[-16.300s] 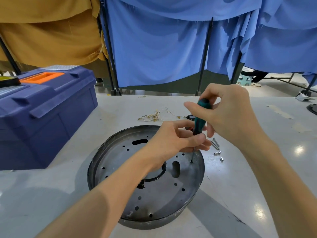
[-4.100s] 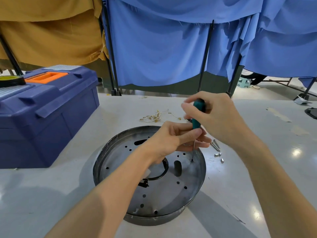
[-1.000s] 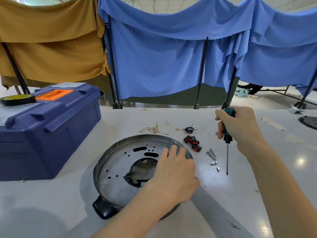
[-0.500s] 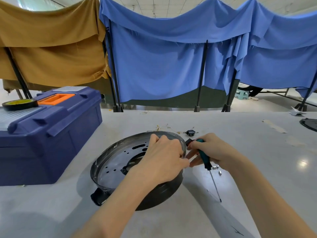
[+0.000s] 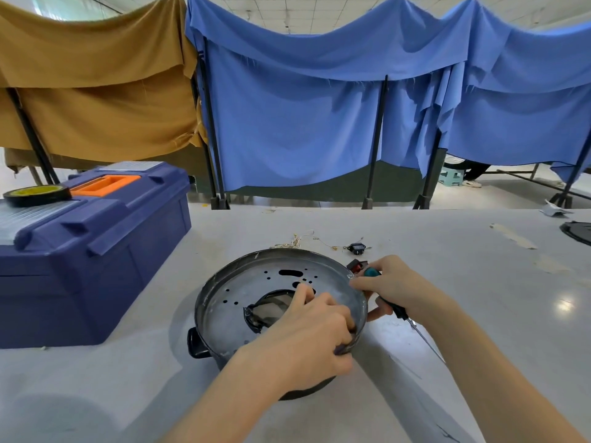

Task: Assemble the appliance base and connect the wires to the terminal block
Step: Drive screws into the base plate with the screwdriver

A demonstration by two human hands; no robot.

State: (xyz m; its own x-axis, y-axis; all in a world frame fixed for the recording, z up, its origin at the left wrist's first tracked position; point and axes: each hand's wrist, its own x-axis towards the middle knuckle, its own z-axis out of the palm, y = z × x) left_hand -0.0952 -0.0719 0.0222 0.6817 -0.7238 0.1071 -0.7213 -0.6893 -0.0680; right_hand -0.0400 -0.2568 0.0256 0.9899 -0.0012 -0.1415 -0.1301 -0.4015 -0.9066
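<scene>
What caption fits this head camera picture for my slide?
Left hand and right hand grip the metal base, right also holding a screwdriver.

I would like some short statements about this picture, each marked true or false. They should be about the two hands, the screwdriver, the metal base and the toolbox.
1. The right hand holds the screwdriver. True.
2. The screwdriver's tip sits in a hole of the metal base. False: the shaft points away from the base, over the table.
3. The left hand grips the rim of the metal base. True.
4. The toolbox stands open. False: its lid is shut.
5. A roll of tape lies on top of the toolbox. True.
</scene>
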